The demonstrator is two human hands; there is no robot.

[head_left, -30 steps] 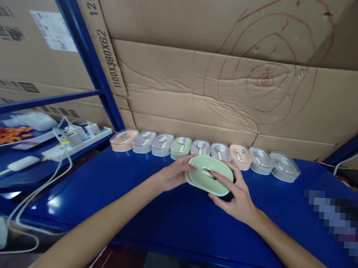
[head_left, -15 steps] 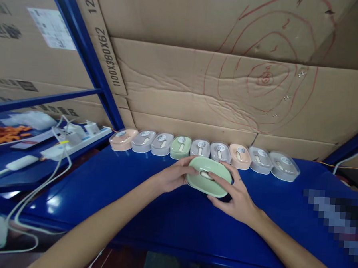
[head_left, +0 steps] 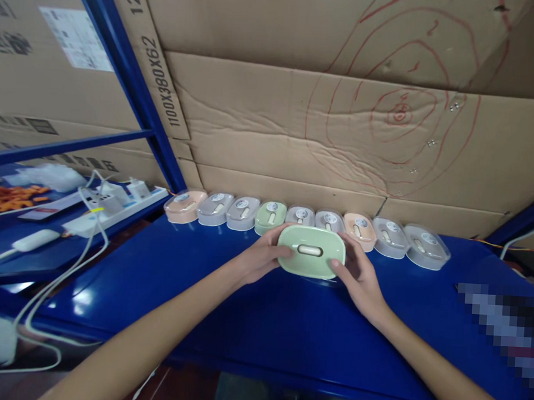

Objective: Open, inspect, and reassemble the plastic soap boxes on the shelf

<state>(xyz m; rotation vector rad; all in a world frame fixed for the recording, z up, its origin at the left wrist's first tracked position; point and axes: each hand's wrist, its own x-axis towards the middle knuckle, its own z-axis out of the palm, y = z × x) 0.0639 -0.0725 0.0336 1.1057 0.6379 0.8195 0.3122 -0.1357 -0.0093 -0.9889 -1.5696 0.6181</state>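
Note:
Between both hands I hold a pale green oval plastic box [head_left: 311, 265] above the blue table, its face with a slot and a white insert turned toward me. My left hand [head_left: 264, 256] grips the left end, thumb on the face. At the right end my right hand [head_left: 357, 273] has its thumb on the face and its fingers behind, mostly hidden. Just beyond stands a row of similar boxes with clear lids and round stickers, among them a green box [head_left: 270, 218], a peach box [head_left: 359, 232] and a grey box [head_left: 427, 247].
The blue table [head_left: 225, 317] runs under my arms, with a cardboard wall [head_left: 262, 116] behind it. On the left shelf lie a power strip [head_left: 114, 213], white cables [head_left: 65, 285] and orange pieces [head_left: 14, 201]. A pixelated patch covers something at the right.
The green box has been levelled and raised slightly, its face now more toward me. My right fingers have left the slot area, and that thumb now rests near the lower right edge.

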